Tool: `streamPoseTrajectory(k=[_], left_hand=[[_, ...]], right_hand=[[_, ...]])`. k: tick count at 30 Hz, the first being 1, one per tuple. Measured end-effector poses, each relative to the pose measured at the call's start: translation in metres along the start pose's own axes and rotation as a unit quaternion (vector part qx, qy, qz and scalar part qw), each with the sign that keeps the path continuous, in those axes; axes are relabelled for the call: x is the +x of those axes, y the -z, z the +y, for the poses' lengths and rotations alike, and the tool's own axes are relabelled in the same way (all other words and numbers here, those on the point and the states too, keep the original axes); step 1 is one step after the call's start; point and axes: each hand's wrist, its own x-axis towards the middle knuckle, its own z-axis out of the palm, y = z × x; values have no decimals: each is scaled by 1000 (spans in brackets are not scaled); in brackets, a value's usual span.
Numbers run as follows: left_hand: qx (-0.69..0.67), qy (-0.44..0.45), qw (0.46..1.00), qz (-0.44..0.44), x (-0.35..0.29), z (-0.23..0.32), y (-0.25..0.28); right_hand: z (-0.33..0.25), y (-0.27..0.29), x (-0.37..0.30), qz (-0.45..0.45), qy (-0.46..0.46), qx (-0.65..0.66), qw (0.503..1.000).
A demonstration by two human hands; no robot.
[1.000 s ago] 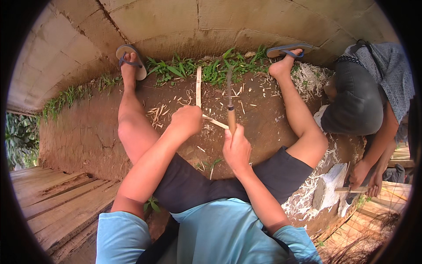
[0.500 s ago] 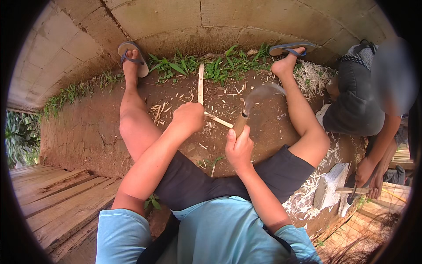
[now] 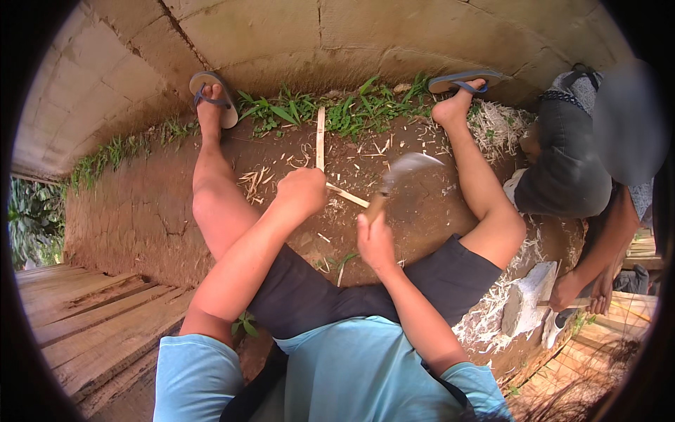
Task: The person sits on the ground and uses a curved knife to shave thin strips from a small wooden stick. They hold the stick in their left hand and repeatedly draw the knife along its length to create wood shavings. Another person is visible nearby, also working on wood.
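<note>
My left hand (image 3: 302, 191) is closed in a fist around a thin pale wooden strip (image 3: 350, 196), which sticks out to the right and slopes down. My right hand (image 3: 376, 243) grips the wooden handle of a sickle (image 3: 377, 205). Its curved metal blade is smeared by motion and points up and to the right, above the ground. The strip's right end meets the handle near my right hand; whether they touch, I cannot tell. Another pale strip (image 3: 320, 137) runs from behind my left fist toward the grass; whether the fist holds it is hidden.
Wood shavings (image 3: 254, 181) lie scattered on the bare soil between my legs. Grass (image 3: 351, 116) lines a block wall (image 3: 394, 42). At the right, a co-worker crouches, hands on a strip beside a pale block (image 3: 531, 299). Planks (image 3: 98, 323) lie at lower left.
My right hand and the sickle have shifted slightly left and down, with the blade lower. My left hand stays nearly in place. The co-worker's nearer hand has moved left along their strip.
</note>
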Motion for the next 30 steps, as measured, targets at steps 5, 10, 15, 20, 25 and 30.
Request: streamPoseTrajectory(k=[5,10,15,20,25,30], left_hand=[[2,3,1000,5,0,-6,-4],[-1,-5,1000,19,8,4,-5],[33,-18,997,65,30,-25,-30],[18,-157,984,76,52,-53,-43],[-22,-96,995,-24,52,-46,-36],[-29,-66,997,-1,60,-59,-39]], right_hand=[[7,-11,-2,-285,-148,-220,921],[26,-6,16,-245,-137,-192,940],[57,-53,32,-298,-38,-96,949],[27,-17,23,-303,-23,-122,945],[31,-8,14,-280,-40,-97,954],[21,-7,9,-271,-37,-90,958]])
